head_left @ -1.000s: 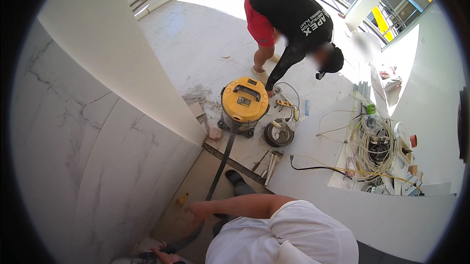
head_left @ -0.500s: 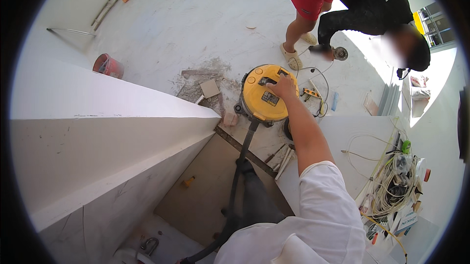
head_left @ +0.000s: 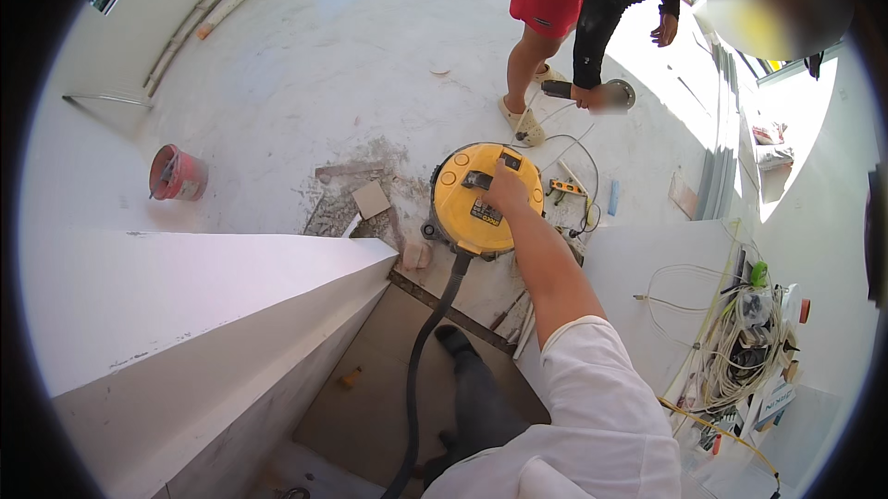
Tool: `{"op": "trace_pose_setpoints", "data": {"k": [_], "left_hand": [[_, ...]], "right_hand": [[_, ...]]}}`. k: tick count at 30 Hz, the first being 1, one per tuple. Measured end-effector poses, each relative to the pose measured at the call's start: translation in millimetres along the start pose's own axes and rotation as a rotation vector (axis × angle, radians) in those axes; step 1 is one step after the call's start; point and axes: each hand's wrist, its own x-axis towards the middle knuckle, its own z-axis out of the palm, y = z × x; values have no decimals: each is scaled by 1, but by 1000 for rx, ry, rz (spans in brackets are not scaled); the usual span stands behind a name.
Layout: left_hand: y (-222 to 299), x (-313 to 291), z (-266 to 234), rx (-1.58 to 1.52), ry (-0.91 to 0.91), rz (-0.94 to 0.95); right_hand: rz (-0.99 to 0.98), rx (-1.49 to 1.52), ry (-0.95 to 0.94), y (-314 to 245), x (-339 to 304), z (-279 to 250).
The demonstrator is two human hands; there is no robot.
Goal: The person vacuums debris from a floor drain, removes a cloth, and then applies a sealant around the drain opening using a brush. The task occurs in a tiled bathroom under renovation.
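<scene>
I am resting my right hand [head_left: 506, 192], fingers curled, on the round yellow plastic vacuum cleaner [head_left: 485, 199] at centre frame; pressing straight down seems safest. Left hand is not visible.

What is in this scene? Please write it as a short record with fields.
Place: building site, dusty white floor
Right hand: rests on top of the yellow vacuum cleaner, grip unclear
Left hand: not in view
Hose: black, runs from the vacuum cleaner toward the lower edge
Other person: stands beyond the vacuum cleaner, holds a power tool
Left side: red bucket on the floor, white wall panel
Right side: tangled cables on a white surface
</scene>
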Motion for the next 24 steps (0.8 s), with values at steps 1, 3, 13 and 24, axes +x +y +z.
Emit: {"op": "trace_pose_setpoints", "data": {"k": [1,3,13,24], "left_hand": [[3,-5,2,3,-2,-3],[8,-13,4,1,3,-2],[27,-34,-5,20,35,3],[69,-15,49,126,-22,37]], "right_hand": [[-6,-32,-15,-1,3,0],[-59,-83,-64,-1,7,1],[-187,130,-86,30,4,-12],[51,214,-107,4,-2,-10]]}}
